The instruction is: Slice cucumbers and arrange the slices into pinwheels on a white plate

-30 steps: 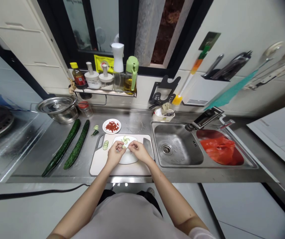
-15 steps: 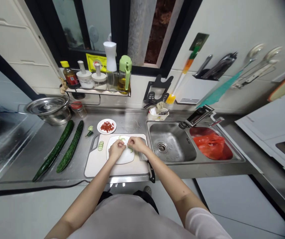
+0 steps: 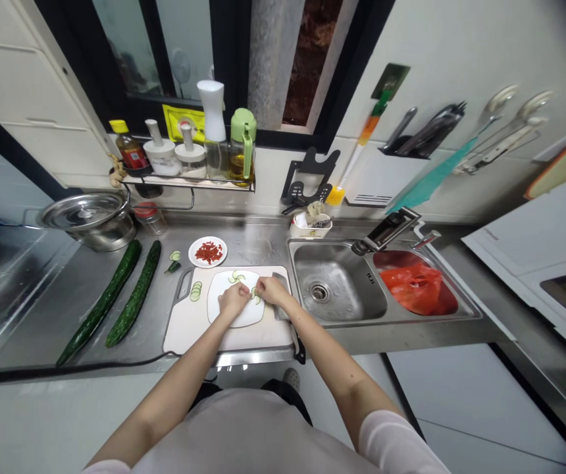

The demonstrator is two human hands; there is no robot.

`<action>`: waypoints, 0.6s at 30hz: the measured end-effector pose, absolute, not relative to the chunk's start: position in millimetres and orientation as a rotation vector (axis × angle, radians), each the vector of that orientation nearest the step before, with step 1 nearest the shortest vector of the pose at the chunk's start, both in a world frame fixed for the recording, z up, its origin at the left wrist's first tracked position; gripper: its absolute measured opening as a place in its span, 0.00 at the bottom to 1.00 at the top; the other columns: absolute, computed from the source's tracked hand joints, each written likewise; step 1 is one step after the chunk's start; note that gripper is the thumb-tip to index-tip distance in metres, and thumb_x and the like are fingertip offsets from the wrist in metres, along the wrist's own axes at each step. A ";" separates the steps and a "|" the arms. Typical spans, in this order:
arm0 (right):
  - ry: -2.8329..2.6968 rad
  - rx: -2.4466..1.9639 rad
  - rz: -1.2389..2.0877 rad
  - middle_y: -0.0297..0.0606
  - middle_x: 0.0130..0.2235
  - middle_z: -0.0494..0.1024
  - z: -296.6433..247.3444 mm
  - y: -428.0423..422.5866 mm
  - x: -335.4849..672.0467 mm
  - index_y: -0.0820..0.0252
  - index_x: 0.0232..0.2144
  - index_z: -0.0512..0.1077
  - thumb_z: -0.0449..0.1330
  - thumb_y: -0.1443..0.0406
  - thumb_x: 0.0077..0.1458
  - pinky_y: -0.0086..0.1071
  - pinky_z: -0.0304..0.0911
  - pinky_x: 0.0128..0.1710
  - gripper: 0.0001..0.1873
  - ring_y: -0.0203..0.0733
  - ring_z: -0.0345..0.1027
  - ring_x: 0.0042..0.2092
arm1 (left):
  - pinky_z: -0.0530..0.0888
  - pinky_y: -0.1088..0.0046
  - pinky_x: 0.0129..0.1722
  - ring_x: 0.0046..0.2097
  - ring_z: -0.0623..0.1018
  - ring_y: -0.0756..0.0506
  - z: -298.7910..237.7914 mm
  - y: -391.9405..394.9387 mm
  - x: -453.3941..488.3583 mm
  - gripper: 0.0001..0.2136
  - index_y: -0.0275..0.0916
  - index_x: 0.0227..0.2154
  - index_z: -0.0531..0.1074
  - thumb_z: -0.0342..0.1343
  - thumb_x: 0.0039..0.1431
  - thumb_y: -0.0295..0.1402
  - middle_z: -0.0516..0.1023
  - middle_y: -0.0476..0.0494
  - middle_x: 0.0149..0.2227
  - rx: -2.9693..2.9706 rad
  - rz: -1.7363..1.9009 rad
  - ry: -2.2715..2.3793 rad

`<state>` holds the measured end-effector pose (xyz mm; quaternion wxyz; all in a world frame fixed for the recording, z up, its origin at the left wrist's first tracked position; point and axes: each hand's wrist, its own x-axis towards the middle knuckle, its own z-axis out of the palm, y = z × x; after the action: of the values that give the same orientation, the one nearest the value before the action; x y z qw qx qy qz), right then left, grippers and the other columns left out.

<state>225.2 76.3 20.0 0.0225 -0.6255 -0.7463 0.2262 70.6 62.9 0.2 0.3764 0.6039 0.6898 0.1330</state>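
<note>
My left hand (image 3: pixel 234 299) is over the white square plate (image 3: pixel 218 309), fingers curled and pinched; whatever they hold is too small to make out. Facing it, my right hand (image 3: pixel 271 290) pinches a cucumber slice (image 3: pixel 253 292) at the plate's right side. Thin curved cucumber pieces (image 3: pixel 236 277) lie near the plate's far edge. Beneath the plate is a pale cutting board (image 3: pixel 184 329), with a row of overlapping cucumber slices (image 3: pixel 195 291) on its left part. A kitchen knife (image 3: pixel 300 351) rests along the board's right side, its blade partly hidden by my right hand and forearm.
Two whole cucumbers (image 3: pixel 133 293) lie left of the board. Behind it stands a small plate of red bits (image 3: pixel 208 252), with cucumber scraps (image 3: pixel 173 266) beside it. A lidded steel pot (image 3: pixel 96 227) stands back left. The sink (image 3: pixel 342 283) adjoins on the right.
The view has shifted slightly, moving the scene a little to the left. My hands have moved slightly apart over the plate, and the cucumber pieces at its far edge show more clearly.
</note>
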 end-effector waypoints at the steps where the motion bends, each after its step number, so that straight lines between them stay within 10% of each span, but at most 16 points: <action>1: -2.325 -1.954 0.690 0.38 0.36 0.79 19.6 76.1 224.9 0.58 0.33 0.74 0.57 0.64 0.55 0.26 0.53 0.32 0.06 0.38 0.69 0.37 | 0.63 0.67 0.42 0.40 0.77 0.44 -0.4 63.2 71.7 0.05 0.44 0.30 0.72 0.57 0.51 0.38 0.80 0.50 0.34 1.553 0.328 1.769; 18: -2.483 -2.038 0.616 0.45 0.44 0.78 19.4 73.8 219.5 0.59 0.41 0.73 0.53 0.64 0.59 0.30 0.56 0.43 0.11 0.43 0.69 0.48 | 0.61 0.64 0.45 0.41 0.77 0.44 -6.9 62.9 80.1 0.05 0.44 0.32 0.72 0.52 0.54 0.33 0.80 0.49 0.35 1.708 0.241 1.794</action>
<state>219.5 73.8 19.4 -0.0646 -0.6218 -0.7575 0.1881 80.1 62.9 -6.9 0.3209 0.6500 0.6828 0.0916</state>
